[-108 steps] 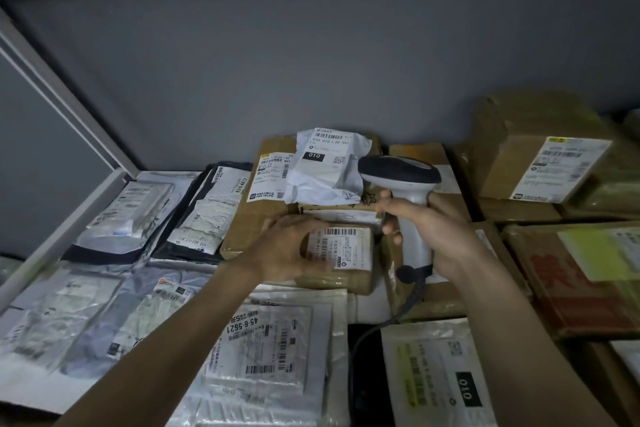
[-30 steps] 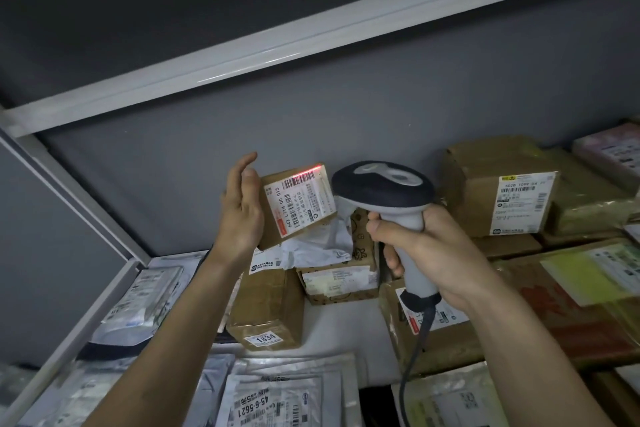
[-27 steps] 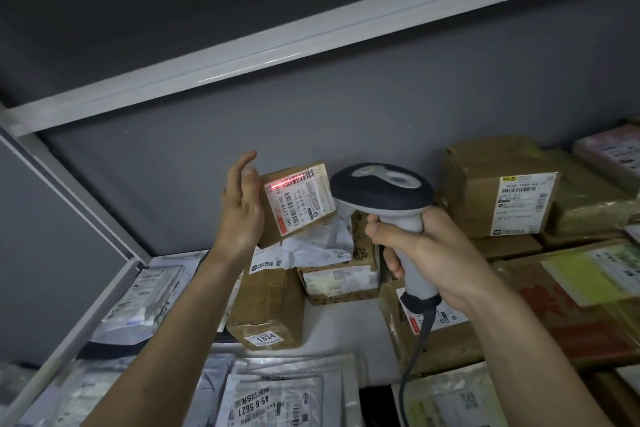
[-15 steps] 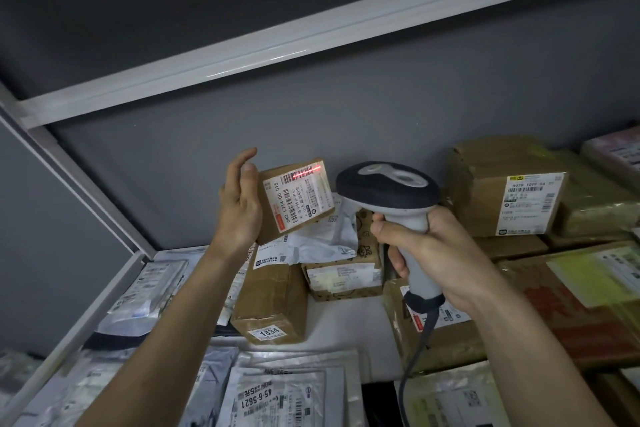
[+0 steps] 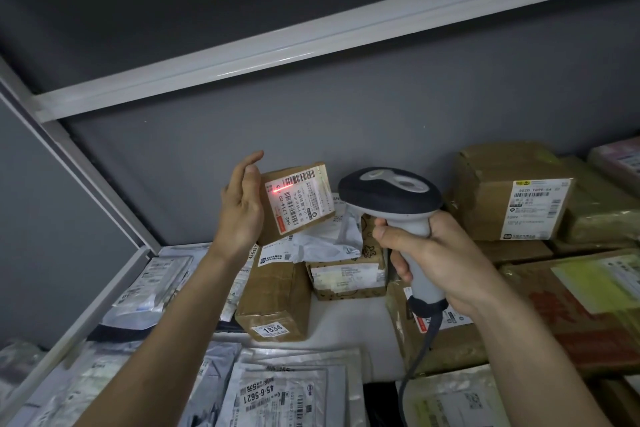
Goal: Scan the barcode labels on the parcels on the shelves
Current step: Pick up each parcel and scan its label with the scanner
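Two hands working: left hand (image 5: 242,215) is gripping a small cardboard parcel (image 5: 297,199) aloft; right hand (image 5: 440,262) is clasping the barcode scanner (image 5: 391,198), its red line crossing the label (image 5: 300,203).

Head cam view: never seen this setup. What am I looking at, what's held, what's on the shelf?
No robot here: one camera worn on a person's head looks forward and down at their two bare hands. The left hand holds up a small brown parcel, its label facing the camera. The right hand has its grip around the handle of a corded barcode scanner. A red scan line falls on the label just under its barcode. Below, the shelf carries cardboard boxes, one marked 1834, and flat plastic mailers.
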